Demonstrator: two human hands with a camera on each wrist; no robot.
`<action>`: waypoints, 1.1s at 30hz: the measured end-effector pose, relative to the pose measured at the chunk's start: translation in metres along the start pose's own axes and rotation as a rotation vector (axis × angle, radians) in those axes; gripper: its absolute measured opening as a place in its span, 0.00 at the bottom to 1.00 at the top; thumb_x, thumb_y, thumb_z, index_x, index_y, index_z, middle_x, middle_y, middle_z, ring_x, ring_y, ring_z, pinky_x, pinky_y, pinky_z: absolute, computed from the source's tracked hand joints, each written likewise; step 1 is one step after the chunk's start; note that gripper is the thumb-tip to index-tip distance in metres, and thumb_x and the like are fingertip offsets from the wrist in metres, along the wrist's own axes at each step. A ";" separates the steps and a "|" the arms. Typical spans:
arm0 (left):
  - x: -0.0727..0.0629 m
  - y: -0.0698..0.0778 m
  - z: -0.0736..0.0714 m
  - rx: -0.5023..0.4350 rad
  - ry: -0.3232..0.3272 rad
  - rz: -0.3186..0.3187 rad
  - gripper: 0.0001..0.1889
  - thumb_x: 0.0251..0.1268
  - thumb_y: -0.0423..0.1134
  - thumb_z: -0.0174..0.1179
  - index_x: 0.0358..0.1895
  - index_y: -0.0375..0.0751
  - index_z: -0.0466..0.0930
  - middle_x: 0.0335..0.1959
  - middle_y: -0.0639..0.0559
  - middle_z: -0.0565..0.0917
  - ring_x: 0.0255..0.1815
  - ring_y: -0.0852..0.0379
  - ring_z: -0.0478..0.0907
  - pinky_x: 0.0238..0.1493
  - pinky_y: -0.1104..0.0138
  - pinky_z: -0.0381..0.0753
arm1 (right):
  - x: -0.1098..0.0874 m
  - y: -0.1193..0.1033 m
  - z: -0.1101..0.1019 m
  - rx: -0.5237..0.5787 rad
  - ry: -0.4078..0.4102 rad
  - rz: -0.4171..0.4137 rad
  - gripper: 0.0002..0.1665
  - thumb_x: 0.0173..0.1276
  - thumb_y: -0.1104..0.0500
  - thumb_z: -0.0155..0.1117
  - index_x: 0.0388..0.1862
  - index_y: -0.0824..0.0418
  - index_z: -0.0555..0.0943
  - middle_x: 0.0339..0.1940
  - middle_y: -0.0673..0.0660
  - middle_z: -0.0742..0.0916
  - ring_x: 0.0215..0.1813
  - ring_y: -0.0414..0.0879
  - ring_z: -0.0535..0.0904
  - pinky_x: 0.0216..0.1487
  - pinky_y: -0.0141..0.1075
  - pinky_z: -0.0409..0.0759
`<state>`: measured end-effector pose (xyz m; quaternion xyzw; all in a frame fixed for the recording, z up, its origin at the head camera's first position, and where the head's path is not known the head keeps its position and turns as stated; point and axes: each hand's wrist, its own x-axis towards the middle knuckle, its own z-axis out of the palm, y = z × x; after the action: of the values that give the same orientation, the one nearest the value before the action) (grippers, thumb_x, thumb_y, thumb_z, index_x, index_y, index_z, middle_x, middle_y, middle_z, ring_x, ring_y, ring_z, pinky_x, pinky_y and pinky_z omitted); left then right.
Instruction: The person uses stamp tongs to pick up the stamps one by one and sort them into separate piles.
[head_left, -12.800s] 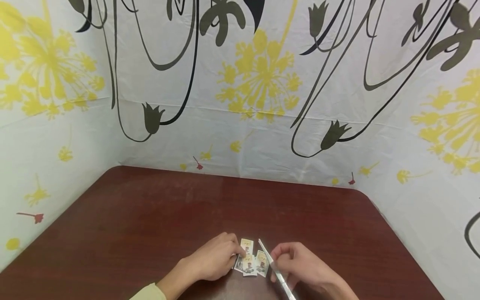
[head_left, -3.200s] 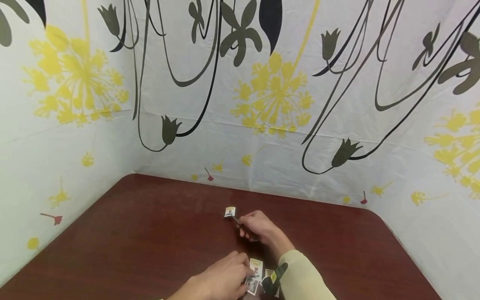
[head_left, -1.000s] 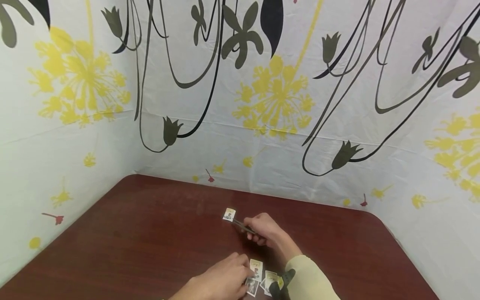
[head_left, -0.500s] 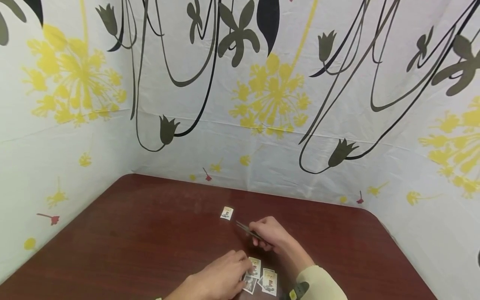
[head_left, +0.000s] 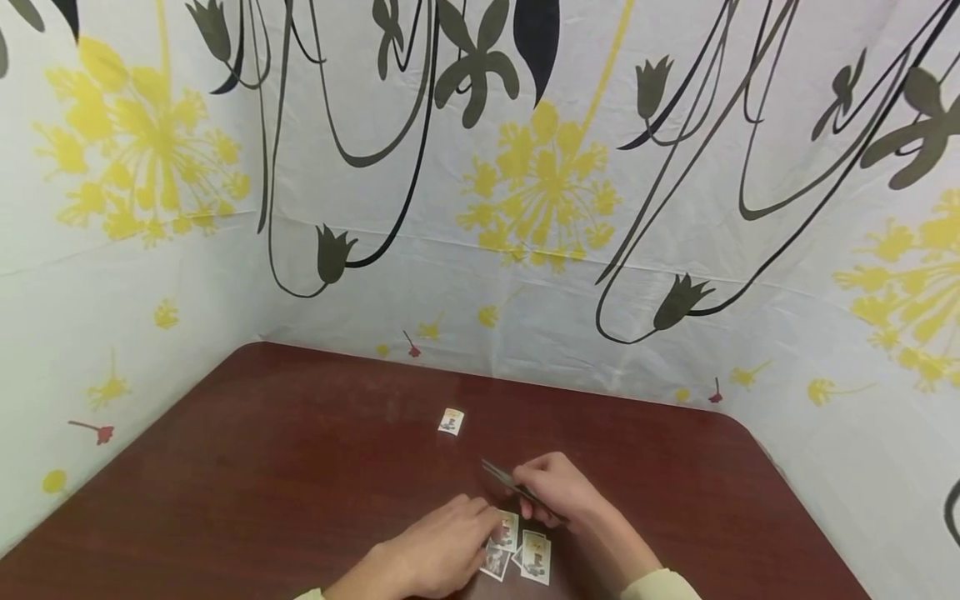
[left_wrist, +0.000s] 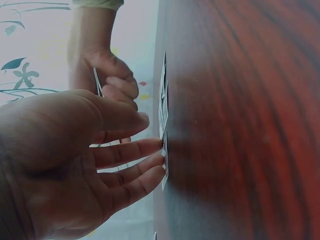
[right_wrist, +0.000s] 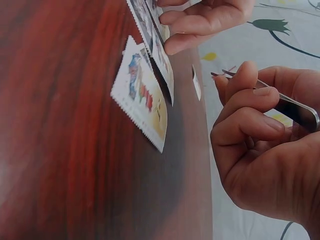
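Note:
My right hand [head_left: 562,493] grips a pair of metal tweezers [head_left: 504,477]; in the right wrist view the tips of the tweezers [right_wrist: 295,110] stand slightly apart with nothing between them. Beyond them a single postage stamp [head_left: 452,422] lies alone on the table. My left hand [head_left: 447,546] reaches over the near group of stamps, its fairly straight fingertips touching a yellow-topped stamp [head_left: 508,530]. A greyish stamp [head_left: 495,562] lies just below that one. To the right, another colourful stamp [head_left: 536,558] with perforated edges overlaps one mostly hidden beneath it.
The dark red-brown wooden table [head_left: 337,450] has rounded far corners. A white cloth [head_left: 420,192] printed with yellow flowers and dark vines hangs round its back and sides.
The tweezers have let go of the far stamp, which stays on the table. My right hand has drawn back towards me and right. The left hand keeps its place on the near stamps.

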<state>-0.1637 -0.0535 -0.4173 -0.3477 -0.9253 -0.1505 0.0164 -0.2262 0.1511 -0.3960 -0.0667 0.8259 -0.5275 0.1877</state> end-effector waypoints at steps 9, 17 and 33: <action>-0.001 -0.001 0.000 -0.027 0.019 -0.008 0.06 0.72 0.35 0.62 0.44 0.53 0.78 0.40 0.65 0.76 0.42 0.66 0.72 0.50 0.71 0.78 | -0.019 0.005 -0.010 -0.001 -0.038 -0.038 0.16 0.67 0.61 0.58 0.35 0.74 0.86 0.10 0.47 0.77 0.10 0.35 0.59 0.15 0.30 0.58; -0.001 0.001 0.000 -0.023 0.019 -0.011 0.06 0.74 0.34 0.60 0.42 0.53 0.77 0.39 0.64 0.77 0.41 0.66 0.73 0.49 0.71 0.78 | -0.034 0.020 -0.019 0.019 -0.079 -0.044 0.15 0.69 0.62 0.58 0.34 0.73 0.85 0.10 0.47 0.77 0.09 0.33 0.58 0.14 0.30 0.59; -0.002 0.001 0.001 -0.008 0.033 -0.008 0.06 0.74 0.35 0.59 0.41 0.53 0.77 0.40 0.63 0.78 0.41 0.65 0.73 0.50 0.71 0.78 | -0.057 0.032 -0.024 -0.032 -0.133 -0.015 0.18 0.69 0.60 0.59 0.30 0.78 0.80 0.10 0.49 0.76 0.09 0.34 0.57 0.14 0.30 0.58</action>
<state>-0.1618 -0.0536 -0.4178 -0.3417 -0.9256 -0.1601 0.0298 -0.1799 0.2034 -0.4019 -0.1106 0.8193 -0.5101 0.2373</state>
